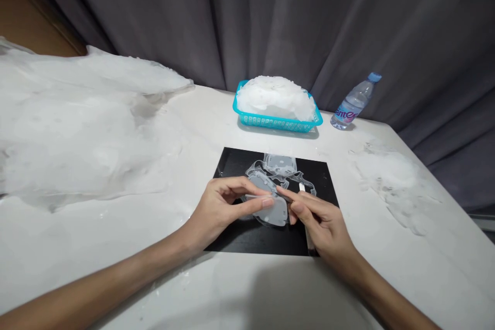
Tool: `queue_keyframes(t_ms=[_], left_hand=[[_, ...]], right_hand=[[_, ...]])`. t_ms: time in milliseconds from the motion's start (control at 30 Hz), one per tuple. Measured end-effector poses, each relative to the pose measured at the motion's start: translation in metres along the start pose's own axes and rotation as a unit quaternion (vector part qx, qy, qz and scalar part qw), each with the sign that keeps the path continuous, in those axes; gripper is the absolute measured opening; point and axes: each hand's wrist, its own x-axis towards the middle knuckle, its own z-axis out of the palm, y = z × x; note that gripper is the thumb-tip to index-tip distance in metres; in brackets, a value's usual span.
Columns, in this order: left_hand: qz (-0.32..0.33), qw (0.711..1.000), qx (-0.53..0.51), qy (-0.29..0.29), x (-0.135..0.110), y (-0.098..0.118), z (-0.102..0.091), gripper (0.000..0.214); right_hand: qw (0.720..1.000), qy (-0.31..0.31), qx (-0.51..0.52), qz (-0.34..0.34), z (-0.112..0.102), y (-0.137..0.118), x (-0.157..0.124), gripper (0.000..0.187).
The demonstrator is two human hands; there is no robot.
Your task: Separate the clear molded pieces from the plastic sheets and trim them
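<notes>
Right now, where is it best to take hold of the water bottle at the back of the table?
Probably grip the water bottle around its body, coming from the front: it stands upright, leaning slightly, at the table's back edge, and its blue cap is small.

We see a black mat [247, 240] on the white, faintly marbled table [240, 294]. On the mat lie clear, colourless plastic pieces [279, 165]. Behind the mat stands a turquoise basket [276, 122] with a lattice wall, heaped with translucent white pieces. To the right of the mat's far edge lies a clear bottle [353, 103] with a blue cap and pink-lettered label. Behind hangs a grey curtain [270, 15].
</notes>
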Motion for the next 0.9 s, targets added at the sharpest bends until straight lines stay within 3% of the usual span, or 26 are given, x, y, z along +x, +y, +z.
queue_keyframes(t_ms=[467,600,767,900], left_hand=[[0.0,1.0,0.011,-0.003,0.001,-0.002,-0.001,0.009],[-0.041,0.999,0.002,-0.017,0.003,-0.003,-0.002,0.013],[-0.113,0.992,-0.033,-0.04,0.005,-0.005,-0.005,0.024],[-0.099,0.991,0.011,-0.092,0.013,0.001,-0.014,0.027]], right_hand=[[1.0,-0.011,0.0,0.011,0.0,0.006,-0.001,0.042],[0.997,0.051,-0.047,0.012,-0.009,0.013,0.006,0.043],[0.975,0.17,-0.144,0.021,-0.036,0.045,0.022,0.047],[0.948,0.217,-0.234,-0.002,-0.053,0.073,0.034,0.054]])
